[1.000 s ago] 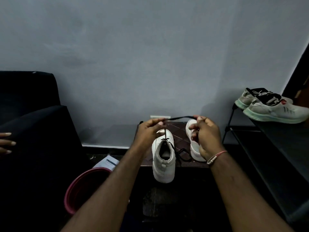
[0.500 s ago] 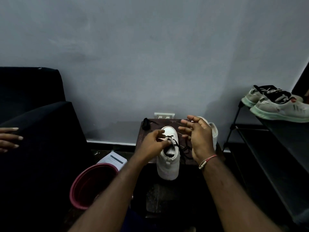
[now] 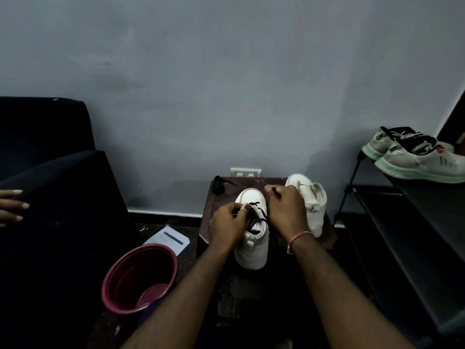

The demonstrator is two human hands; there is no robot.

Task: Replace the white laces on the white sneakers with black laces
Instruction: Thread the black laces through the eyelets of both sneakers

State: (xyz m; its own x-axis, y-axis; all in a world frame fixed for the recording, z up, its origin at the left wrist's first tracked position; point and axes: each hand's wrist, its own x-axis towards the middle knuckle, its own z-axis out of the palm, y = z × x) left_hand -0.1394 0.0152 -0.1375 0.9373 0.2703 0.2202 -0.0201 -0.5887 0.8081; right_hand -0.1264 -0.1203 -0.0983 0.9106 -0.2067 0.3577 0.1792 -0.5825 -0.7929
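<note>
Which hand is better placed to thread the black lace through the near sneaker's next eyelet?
Left, probably: the left hand pinches the black lace over the near sneaker; the right hand curls beside it.

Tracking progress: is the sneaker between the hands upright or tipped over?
Upright: the sneaker stands on its sole on the table, black lace across its top.
</note>
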